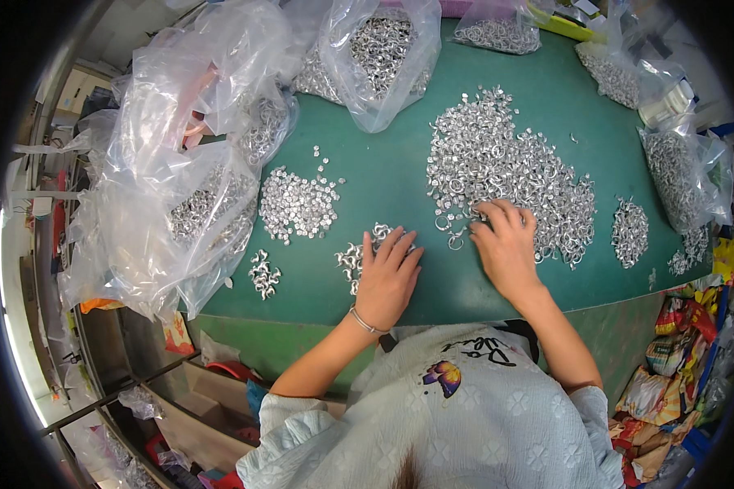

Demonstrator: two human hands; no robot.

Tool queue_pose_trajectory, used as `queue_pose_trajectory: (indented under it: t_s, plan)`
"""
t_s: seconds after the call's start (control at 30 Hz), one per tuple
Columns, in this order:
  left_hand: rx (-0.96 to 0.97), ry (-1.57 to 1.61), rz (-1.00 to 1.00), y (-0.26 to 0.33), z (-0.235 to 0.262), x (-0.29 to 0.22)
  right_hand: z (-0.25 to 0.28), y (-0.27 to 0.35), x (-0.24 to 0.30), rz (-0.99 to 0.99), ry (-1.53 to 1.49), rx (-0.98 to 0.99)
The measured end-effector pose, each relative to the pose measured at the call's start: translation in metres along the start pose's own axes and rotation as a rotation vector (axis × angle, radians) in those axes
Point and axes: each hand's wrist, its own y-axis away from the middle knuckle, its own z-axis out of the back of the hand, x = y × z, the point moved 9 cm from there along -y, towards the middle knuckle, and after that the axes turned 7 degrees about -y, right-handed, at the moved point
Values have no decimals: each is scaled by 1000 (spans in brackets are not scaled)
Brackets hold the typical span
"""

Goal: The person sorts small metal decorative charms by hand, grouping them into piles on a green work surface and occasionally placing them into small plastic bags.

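Here, at the far left, clear plastic bags point(179, 196) stuffed with small silvery metal rings slump over the edge of the green table point(383, 175). Just right of them lies a loose, flat patch of rings point(298, 204), and below it a tiny cluster point(263, 273) near the table's front edge. Next comes the left hand point(387, 277), palm down with fingers spread flat and gripping nothing, its fingertips resting on a small heap of rings point(359, 253) that spills out to the hand's left and ahead of it. A thin bracelet point(365, 322) circles that wrist. Further right, the right hand point(504, 244) lies with its fingers curled into the near edge of the big pile of rings point(506, 167); whether anything is pinched between the fingertips cannot be told. That pile stretches away from the person, ahead and to the right of the hand, so the right hand is plainly the nearer of the 2, while the left hand is apart from it. Beyond it sits a narrow small mound point(630, 232), then more filled bags point(685, 171) at the right rim.
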Motion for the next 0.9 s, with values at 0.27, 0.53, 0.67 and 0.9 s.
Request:
queue_pose_trajectory:
  t_s: [0.27,0.53,0.67,0.9]
  plan:
    - [15,345,-100,-66,19,-9,26,-10,-40,-169,-56,-109]
    - [100,36,-446,-108,-24,-49,0,25,-23,-85,-10,259]
    - [117,85,-417,-88,-19,-35,13,44,-32,-84,-66,226]
    - [48,76,-245,-97,-2,-20,48,60,-57,-237,-89,-120]
